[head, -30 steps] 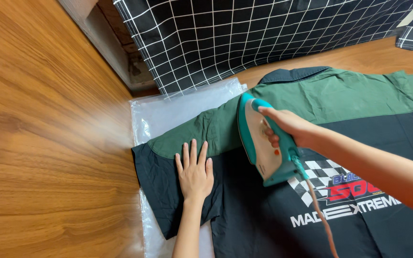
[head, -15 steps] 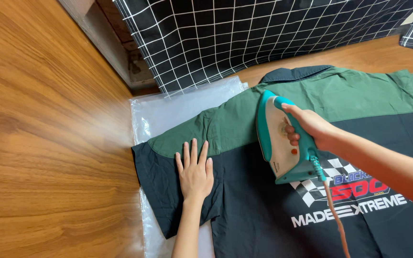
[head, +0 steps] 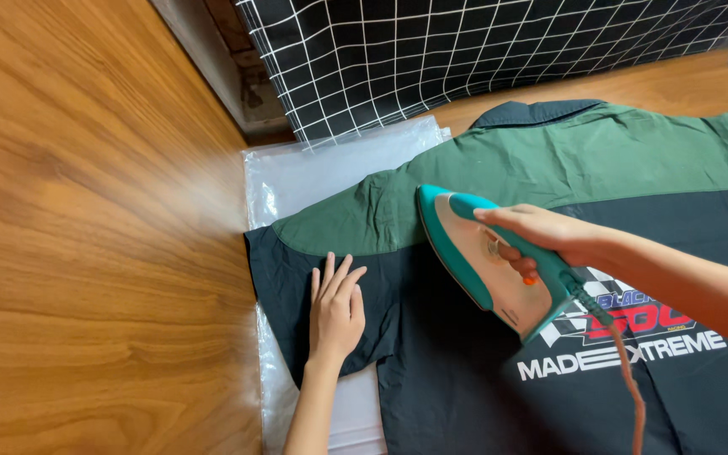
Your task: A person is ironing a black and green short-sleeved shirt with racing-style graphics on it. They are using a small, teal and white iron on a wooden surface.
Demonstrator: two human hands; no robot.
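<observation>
— What lies on the wooden floor (head: 86, 211)?
— A green-and-black shirt (head: 600, 160) over a clear plastic sheet (head: 313, 168).
— The hands?
— Right hand (head: 549, 236) clenches the teal iron (head: 482, 261) mid-shirt; left hand (head: 336, 312) presses flat, fingers spread, on the sleeve near the sheet's left edge.

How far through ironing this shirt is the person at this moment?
Looks done: the green shoulder panel lies fairly smooth. In hand: the right hand grips the teal iron, tilted over the chest, while the left hand presses the dark sleeve flat. Left: the sleeve shows creases near the seam; the lower black front looks unpressed, though that is hard to judge.
</observation>
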